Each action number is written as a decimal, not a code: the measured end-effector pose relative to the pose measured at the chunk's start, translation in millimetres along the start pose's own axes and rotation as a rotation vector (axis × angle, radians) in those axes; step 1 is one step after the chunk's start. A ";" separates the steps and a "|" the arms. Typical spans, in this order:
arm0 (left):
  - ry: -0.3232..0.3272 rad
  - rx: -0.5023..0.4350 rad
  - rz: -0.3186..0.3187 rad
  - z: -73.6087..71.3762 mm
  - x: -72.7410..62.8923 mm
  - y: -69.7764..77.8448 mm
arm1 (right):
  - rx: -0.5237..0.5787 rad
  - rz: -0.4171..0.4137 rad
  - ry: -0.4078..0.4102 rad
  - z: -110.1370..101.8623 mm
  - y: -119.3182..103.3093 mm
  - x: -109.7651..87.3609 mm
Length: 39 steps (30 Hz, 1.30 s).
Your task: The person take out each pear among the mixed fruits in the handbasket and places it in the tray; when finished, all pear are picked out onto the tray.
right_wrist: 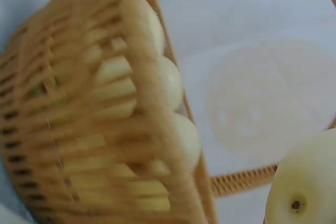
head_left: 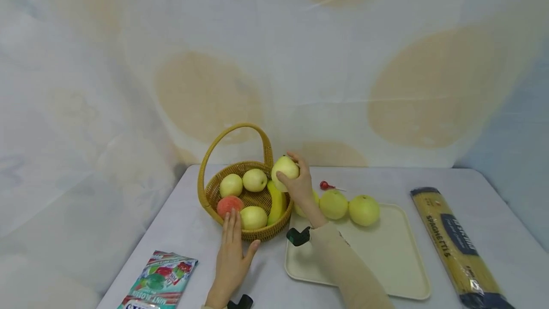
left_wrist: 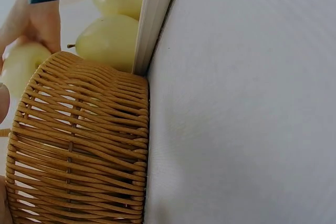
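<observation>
My right hand [head_left: 300, 184] grips a pale yellow-green pear [head_left: 283, 169] above the right rim of the wicker basket [head_left: 265, 234]. The pear's calyx end faces the camera at the lower right of the right wrist view. With straight fingers, my left hand [head_left: 233, 251] lies at the basket's front rim, its fingertips by a red peach [head_left: 229, 204]. Inside the basket are also a banana [head_left: 276, 203], a front pear [head_left: 253, 218] and two back pears [head_left: 255, 180]. Basket weave [left_wrist: 79, 145] fills much of the left wrist view.
Right of the basket, a cream tray [head_left: 401, 271] bears pears [head_left: 364, 210] along its far side. A red-wrapped lollipop [head_left: 324, 185] lies behind it. A spaghetti pack [head_left: 456, 247] lies far right, and a green candy bag [head_left: 160, 278] at the front left.
</observation>
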<state>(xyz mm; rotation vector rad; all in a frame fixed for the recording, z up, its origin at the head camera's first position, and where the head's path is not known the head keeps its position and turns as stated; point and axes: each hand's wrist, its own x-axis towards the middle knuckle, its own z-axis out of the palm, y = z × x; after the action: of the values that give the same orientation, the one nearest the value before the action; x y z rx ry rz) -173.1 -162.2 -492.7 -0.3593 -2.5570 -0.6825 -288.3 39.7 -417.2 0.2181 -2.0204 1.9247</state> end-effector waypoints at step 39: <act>-0.003 -0.031 0.025 5.1 9.0 1.2 | 0.005 0.047 0.453 -177.3 9.1 -36.1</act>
<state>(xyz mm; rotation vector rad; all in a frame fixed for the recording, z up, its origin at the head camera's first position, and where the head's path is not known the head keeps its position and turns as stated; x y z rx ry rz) -182.3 -157.3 -491.7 -0.4016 -2.5430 -0.7133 -233.2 211.4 -434.1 -0.2475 -1.7300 1.8043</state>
